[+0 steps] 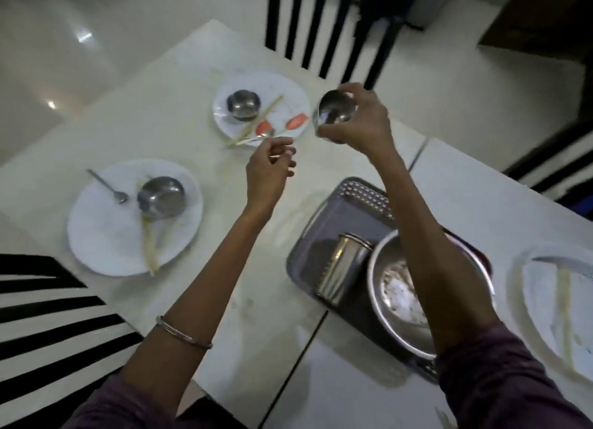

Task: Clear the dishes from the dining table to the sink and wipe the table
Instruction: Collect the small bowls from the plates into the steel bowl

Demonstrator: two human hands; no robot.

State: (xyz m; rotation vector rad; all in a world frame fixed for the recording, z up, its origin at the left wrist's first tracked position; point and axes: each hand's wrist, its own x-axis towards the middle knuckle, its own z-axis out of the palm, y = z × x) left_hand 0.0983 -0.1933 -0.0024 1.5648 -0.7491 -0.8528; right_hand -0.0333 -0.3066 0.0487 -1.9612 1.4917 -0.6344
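Note:
My right hand (359,120) grips a small steel bowl (335,109), tipped on its side above the table beside the far white plate (288,90). My left hand (271,169) pinches the handle of a spoon (261,136) whose head lies at that plate's near rim. On the far plate stand a second steel bowl (244,104), tomato slices (296,121) and pale stalks. A near-left white plate (106,236) carries a steel bowl (162,197), a spoon (109,186) and stalks. A dark tray (340,210) holds a steel cup (345,265) and a large steel bowl (398,300).
A third white plate (545,303) with a stalk lies at the right edge of the white table (167,108). Black slatted chairs stand at the far side (324,24), the near left (48,326) and the right. My right forearm crosses over the tray.

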